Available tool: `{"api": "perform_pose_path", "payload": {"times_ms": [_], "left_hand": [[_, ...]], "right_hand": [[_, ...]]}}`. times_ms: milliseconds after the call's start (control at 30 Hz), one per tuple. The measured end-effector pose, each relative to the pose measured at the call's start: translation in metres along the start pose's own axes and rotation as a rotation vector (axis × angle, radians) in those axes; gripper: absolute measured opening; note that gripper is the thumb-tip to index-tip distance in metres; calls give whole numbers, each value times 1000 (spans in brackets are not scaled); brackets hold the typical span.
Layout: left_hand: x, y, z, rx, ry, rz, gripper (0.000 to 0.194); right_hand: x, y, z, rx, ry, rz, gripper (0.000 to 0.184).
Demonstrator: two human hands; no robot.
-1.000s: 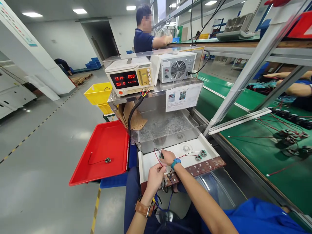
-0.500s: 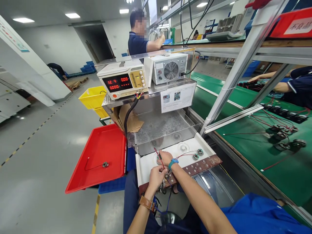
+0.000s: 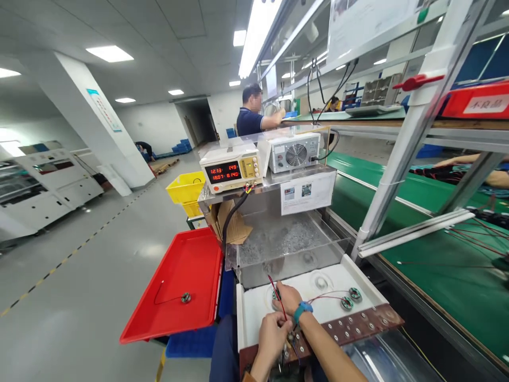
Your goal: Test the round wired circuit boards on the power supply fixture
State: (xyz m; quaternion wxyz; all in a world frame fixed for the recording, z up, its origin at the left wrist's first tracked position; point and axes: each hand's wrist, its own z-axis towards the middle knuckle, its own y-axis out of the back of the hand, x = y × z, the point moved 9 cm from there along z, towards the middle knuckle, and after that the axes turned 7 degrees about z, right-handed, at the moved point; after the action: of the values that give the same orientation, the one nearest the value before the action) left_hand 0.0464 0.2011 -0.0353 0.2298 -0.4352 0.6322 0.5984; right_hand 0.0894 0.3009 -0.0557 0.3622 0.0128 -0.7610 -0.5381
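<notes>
My left hand (image 3: 274,331) is closed in a pinch on a red wire (image 3: 282,306) at the front edge of the white tray (image 3: 253,307). A small round motor with a green board (image 3: 274,293) sits in the tray under the fingers of my right hand (image 3: 289,298), which are curled round it and partly hide it. The wire's free end sticks up past my right hand. Two more such motors, a nearer one (image 3: 347,303) and a farther one (image 3: 354,294), lie to the right with their red wires trailing towards my right wrist.
Behind the tray, a power supply with red digits (image 3: 225,171) stands on a metal shelf beside a grey fan unit (image 3: 295,153). At left, a red tray (image 3: 170,318) holds one wired motor (image 3: 185,297). A green conveyor (image 3: 437,281) runs along the right. A co-worker (image 3: 250,118) stands behind.
My view has tilted up and shifted left, so the scene sits lower and farther right. The power supply's current reading has risen from zero. Both hands keep their hold.
</notes>
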Motion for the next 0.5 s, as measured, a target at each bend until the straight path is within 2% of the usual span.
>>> {"api": "perform_pose_path", "payload": {"times_ms": [233, 333, 400, 500], "left_hand": [[2, 0, 0, -7, -1, 12, 19], [2, 2, 1, -45, -26, 45, 25], [3, 5, 2, -91, -64, 18, 36], [8, 9, 6, -161, -85, -115, 56]], "right_hand": [[3, 5, -1, -29, 3, 0, 38], [7, 11, -4, -68, -8, -1, 36], [7, 18, -5, -148, -29, 37, 31], [-10, 47, -12, -387, -108, 220, 24]]}}
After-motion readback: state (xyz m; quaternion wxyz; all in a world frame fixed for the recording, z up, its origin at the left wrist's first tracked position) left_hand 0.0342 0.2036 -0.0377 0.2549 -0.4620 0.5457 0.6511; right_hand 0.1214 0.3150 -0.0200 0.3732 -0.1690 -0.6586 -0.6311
